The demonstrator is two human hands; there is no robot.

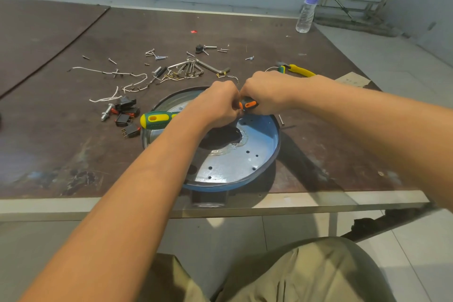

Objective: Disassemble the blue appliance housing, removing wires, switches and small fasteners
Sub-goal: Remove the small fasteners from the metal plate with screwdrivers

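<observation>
Hands meet over the blue appliance housing [259,152], which lies open side up beneath my wrists at the near edge of the workbench [73,154], close enough that I can work with both elbows down. My right hand [267,92] is closed around a tool with an orange-and-black grip [248,104], its tip hidden by my knuckles; my left hand [218,103] is curled tight against it, fingers pinched on something too small to make out, most likely a fastener or wire end that I steady while the tool bites. A dark part [220,136] sits under my left wrist at the centre of the housing. A green-and-yellow screwdriver [157,119] rests across the rim just left of my left forearm, parked where I can take it up again. Beyond my left hand lie the pieces already out: black switches [126,113], white wires [117,86], loose screws [157,55] and a set of hex keys [193,67], kept apart from the housing so nothing rolls back in. Yellow-handled pliers [297,70] wait just past my right hand
</observation>
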